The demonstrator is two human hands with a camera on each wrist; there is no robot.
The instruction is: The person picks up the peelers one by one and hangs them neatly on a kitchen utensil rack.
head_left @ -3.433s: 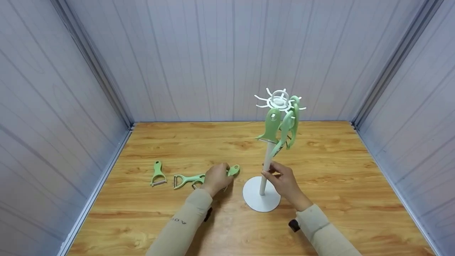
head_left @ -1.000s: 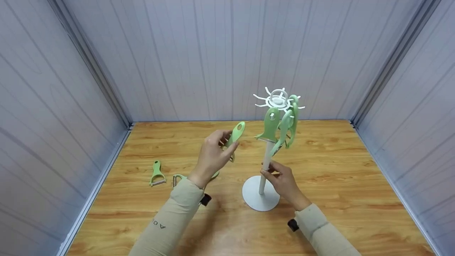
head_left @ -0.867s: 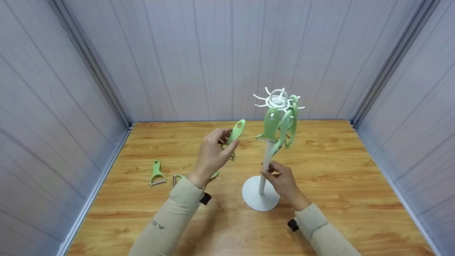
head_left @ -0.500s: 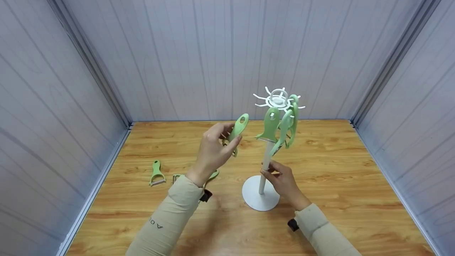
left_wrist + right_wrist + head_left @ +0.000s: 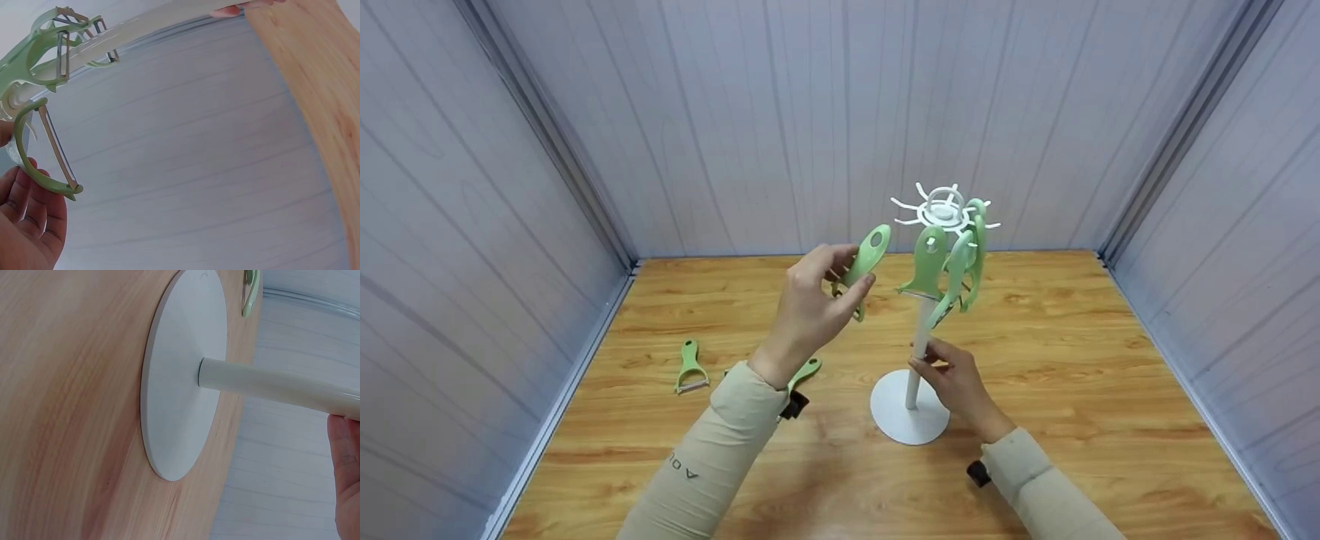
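My left hand (image 5: 814, 304) holds a green peeler (image 5: 868, 255) in the air, its handle hole pointing up, to the left of a white hook stand (image 5: 919, 326). In the left wrist view the held peeler's blade end (image 5: 53, 149) sticks out beyond the fingers. My right hand (image 5: 960, 379) grips the stand's pole between thumb and fingers above the round base (image 5: 174, 410). From the stand's hooks hang several green peelers, among them a front one (image 5: 928, 262); hooks on the left side carry nothing.
On the wooden table (image 5: 1057, 337) a green peeler (image 5: 690, 367) lies at the left. Another peeler (image 5: 807, 369) lies partly hidden under my left wrist. Pale panel walls (image 5: 750, 127) enclose the back and sides.
My left hand has picked a peeler off the table and raised it; over the last second it rises slightly further, towards the stand's top. My right hand stays on the pole.
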